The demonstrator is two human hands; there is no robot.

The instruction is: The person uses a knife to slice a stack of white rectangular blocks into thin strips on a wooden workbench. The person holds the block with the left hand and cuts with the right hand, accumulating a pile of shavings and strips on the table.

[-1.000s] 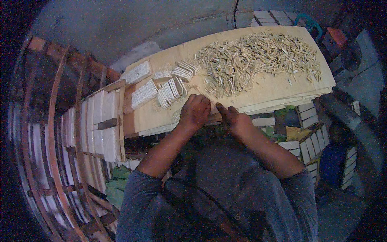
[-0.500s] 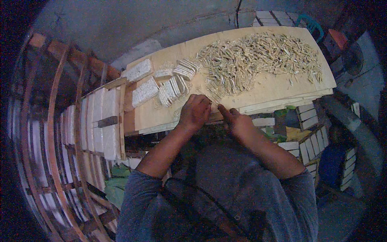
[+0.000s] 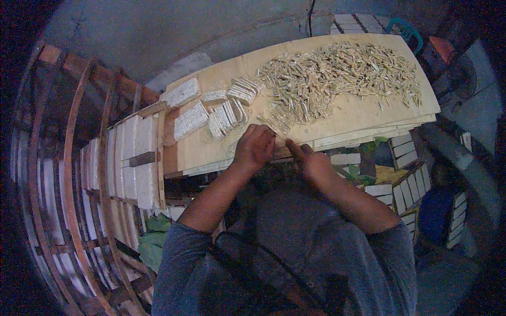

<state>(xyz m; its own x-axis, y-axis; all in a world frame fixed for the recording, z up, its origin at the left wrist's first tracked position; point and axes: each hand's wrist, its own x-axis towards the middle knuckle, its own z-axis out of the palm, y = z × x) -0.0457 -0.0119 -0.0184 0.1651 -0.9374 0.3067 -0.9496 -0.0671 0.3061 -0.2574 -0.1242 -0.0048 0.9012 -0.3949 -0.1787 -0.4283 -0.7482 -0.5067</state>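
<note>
Both hands meet at the near edge of a pale wooden board (image 3: 363,113). My left hand (image 3: 255,146) is closed, knuckles up, and whatever its fingers hold is hidden. Just beside it my right hand (image 3: 310,158) is also closed, its index finger stretched toward the left fingertips. What it grips is too dark and small to make out. Right past my fingers lie a few loose pale sticks (image 3: 279,120). Left of them several rounded, whitish grainy slabs (image 3: 226,117) lean together in rows. A large heap of short pale stick-like pieces (image 3: 342,73) spreads over the board's far right.
Two whitish rectangular blocks (image 3: 191,120) lie at the board's left end. A wooden rack (image 3: 76,131) with pale panels stands to the left. White stacked blocks (image 3: 408,189) fill crates at lower right. A blue drum-like shape (image 3: 435,213) and a teal chair (image 3: 408,32) are farther right.
Hardly anything differs. Both hands stay together at the board's edge, with only a very slight shift of the fingers and of the view.
</note>
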